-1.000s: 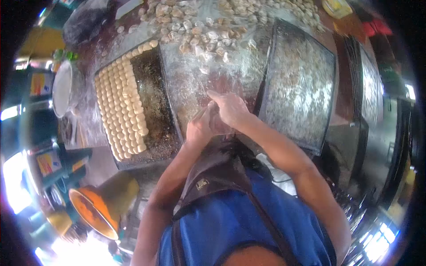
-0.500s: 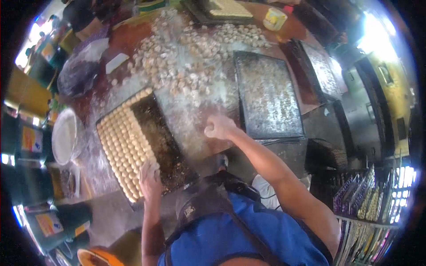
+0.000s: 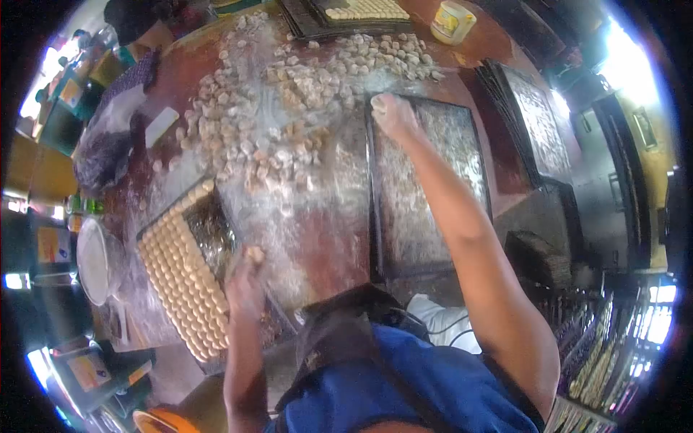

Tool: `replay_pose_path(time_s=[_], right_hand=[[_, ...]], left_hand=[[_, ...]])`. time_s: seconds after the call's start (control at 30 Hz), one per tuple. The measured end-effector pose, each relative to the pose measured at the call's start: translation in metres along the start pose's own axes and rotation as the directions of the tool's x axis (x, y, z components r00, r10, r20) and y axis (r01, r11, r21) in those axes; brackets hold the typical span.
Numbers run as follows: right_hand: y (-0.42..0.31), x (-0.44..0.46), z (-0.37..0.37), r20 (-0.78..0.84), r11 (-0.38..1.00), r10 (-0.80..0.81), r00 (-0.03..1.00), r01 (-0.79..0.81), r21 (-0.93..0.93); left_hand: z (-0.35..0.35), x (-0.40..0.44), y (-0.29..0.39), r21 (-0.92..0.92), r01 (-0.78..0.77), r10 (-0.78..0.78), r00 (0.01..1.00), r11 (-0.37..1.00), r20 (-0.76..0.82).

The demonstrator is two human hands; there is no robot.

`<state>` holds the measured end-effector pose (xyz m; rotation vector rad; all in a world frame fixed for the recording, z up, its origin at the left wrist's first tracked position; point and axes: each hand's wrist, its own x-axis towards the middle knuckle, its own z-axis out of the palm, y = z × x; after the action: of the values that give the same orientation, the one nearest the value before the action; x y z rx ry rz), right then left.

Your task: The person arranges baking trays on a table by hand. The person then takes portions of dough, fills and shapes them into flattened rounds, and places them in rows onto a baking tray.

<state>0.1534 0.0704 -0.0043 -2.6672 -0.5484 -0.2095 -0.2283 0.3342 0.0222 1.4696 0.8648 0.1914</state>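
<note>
The blurred left hand (image 3: 245, 290), its grip unclear, is over the tray (image 3: 211, 229) bearing rows of dough balls (image 3: 180, 278); the right hand (image 3: 393, 117) is curled closed, palm hidden, at another tray's (image 3: 419, 209) corner.

No text, label, brand, number or sign here is readable.

A tub (image 3: 452, 23) stands toward the back; a plastic bag (image 3: 105, 155) lies left, beyond a basin (image 3: 96, 261); a rack (image 3: 613, 346) stands lower right.
</note>
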Motion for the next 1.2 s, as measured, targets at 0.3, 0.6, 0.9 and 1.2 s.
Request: replay_pose_path(time_s=[0.3,0.6,0.9,1.2], right_hand=[[-0.03,-0.014,-0.004,0.082,0.997,-0.058,0.995,0.062,-0.052],[-0.152,-0.124,-0.026,-0.035,0.935,-0.176,0.984,0.178,0.306],[-0.236,-0.228,-0.034,0.43,0.656,-0.099,0.897,-0.267,0.707],[-0.246,-0.264,-0.001,-0.001,0.913,-0.15,0.989,0.139,0.384]], left_hand=[[0.026,-0.019,-0.019,-0.43,0.165,-0.104,0.981,0.888,0.162],[0.079,0.027,0.011,0.086,0.213,-0.23,0.916,0.973,0.329],[0.0,0.008,-0.002,-0.212,0.106,0.041,0.807,0.972,0.589],[0.012,0.026,-0.039,0.138,-0.338,0.24,0.852,0.931,0.466]])
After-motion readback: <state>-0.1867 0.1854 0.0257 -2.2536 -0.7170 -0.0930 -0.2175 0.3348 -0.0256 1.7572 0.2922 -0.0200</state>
